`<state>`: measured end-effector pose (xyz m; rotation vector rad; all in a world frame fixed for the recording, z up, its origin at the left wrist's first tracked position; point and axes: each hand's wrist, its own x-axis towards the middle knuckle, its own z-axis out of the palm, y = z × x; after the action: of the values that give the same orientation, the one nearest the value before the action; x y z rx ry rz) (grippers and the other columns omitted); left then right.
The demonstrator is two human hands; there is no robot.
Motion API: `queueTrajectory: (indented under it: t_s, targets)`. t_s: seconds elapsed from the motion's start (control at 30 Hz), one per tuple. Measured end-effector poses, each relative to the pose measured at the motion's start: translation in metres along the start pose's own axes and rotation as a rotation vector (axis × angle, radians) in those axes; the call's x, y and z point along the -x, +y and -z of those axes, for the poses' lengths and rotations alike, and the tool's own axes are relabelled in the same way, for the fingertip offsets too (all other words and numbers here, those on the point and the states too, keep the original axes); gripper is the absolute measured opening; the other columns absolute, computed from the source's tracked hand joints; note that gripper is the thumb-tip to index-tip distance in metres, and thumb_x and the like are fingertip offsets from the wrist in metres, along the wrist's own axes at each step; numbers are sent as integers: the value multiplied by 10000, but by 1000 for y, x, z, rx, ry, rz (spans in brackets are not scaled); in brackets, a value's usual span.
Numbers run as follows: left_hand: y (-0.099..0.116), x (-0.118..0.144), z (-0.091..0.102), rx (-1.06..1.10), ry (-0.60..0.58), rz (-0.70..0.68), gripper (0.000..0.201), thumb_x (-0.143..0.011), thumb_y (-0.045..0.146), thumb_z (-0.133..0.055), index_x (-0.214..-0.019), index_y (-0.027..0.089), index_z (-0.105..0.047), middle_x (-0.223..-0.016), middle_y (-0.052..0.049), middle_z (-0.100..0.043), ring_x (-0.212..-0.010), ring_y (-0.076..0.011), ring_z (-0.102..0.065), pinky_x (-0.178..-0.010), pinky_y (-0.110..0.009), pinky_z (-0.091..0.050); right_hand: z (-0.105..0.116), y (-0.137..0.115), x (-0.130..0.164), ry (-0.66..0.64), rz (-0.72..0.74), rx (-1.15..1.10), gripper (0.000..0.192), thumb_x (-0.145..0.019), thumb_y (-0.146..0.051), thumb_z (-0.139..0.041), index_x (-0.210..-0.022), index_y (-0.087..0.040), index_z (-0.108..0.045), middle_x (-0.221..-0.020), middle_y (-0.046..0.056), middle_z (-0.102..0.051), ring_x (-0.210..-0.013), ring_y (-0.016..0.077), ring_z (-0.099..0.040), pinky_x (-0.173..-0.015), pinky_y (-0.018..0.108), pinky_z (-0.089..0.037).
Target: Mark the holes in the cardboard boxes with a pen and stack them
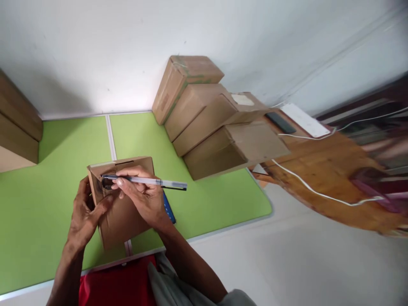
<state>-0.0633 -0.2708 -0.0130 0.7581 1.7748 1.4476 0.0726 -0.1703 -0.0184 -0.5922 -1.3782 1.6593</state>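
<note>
Nearby, stacked cardboard boxes point(204, 114) lean on the green table point(47, 191) against a white wall point(95, 51).

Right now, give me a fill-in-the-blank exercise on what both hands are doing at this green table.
1. The right hand holds a ____ across the small cardboard box.
2. The left hand steadies the box from its ____ side.
3. The table top under the box is ____ in colour.
4. The stacked cardboard boxes lean against the ____ wall.

Missing words: pen; left; green; white
</note>
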Motion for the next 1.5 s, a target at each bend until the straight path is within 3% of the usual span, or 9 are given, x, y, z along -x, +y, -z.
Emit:
queueTrajectory:
  t_s: [0.3, 0.53, 0.7, 0.87, 0.97, 1.07, 1.2, 1.37, 1.5]
  targets:
    - [-1, 5, 1, 12, 25, 1, 768, -680, 531, -976, -1295, 226, -633, -1319, -132, -810, -1214, -353, -785, -1024, -445, -640, 13, -20, 8, -127, 53, 234, 116, -1009, -346, -789, -958, -242, -803, -888, 30, -799, -690, 155, -733, -593, 272, -591]
    - [-10, 3, 7, 12, 53, 19, 832, -694, 590, -981, -1347, 221, -621, -1338, -146, -793, -1231, -365, -780, -995, -440, -654, 32, -20, 1, 44, -10, 273, 227, -1006, -447, -793, -929, -243, -731, -721, -22, -688, -536, 112, -551, -494, 239, -472]
    - [-7, 6, 0, 33, 25, 28, 845, -662, 544, -993, -1347, 216, -622, -1367, -159, -792, -1251, -371, -780, -1027, -454, -654, 24, -14, -10, 53, 38, 138, 344, -999, -583, -828, -1005, -251, -738, -826, 3, -749, -661, 153, -700, -568, 268, -587]
    - [-5, 7, -1, 21, 7, 82, 848, -623, 522, -1008, -1323, 225, -631, -1372, -150, -798, -1216, -366, -789, -993, -457, -661, 15, -19, -11, -113, 16, 179, 390, -1004, -649, -810, -1048, -265, -755, -986, 38, -783, -792, 182, -760, -638, 300, -635]
    - [-13, 5, 8, 14, 68, 94, 870, -636, 594, -1007, -1341, 220, -661, -1348, -136, -801, -1213, -362, -778, -979, -444, -655, 34, -25, -28, 2, 69, 164, 376, -1081, -662, -685, -1087, -286, -675, -1101, 49, -789, -796, 175, -752, -582, 278, -586]
    - [-24, 2, 24, 34, 136, 120, 874, -657, 631, -1016, -1361, 226, -693, -1356, -112, -799, -1237, -348, -751, -952, -393, -637, 63, -19, -60, 179, 67, 466, 246, -1172, -515, -569, -1113, -278, -598, -1022, 34, -769, -754, 168, -718, -609, 279, -531]
    - [-32, 1, 41, 68, 168, 154, 802, -707, 621, -1011, -1343, 233, -713, -1347, -87, -802, -1214, -328, -737, -888, -351, -625, 79, 14, -93, -73, -231, 1206, 90, -1157, -282, -628, -1090, -231, -660, -1036, 62, -800, -963, 233, -748, -804, 317, -506]
    - [-31, 4, 48, 93, 224, 167, 771, -624, 556, -1049, -1249, 250, -716, -1274, -55, -803, -1154, -317, -736, -859, -352, -633, 64, 55, -93, -230, -333, 1333, 94, -1154, -278, -644, -1153, -232, -726, -1274, 96, -829, -1145, 272, -745, -871, 327, -482]
    - [-29, 2, 46, 100, 240, 179, 737, -613, 501, -1048, -1220, 249, -713, -1231, -52, -801, -1100, -310, -746, -839, -360, -637, 58, 58, -89, -233, -382, 1371, 199, -1203, -325, -568, -1303, -225, -708, -1369, 120, -801, -1190, 276, -742, -915, 337, -500]
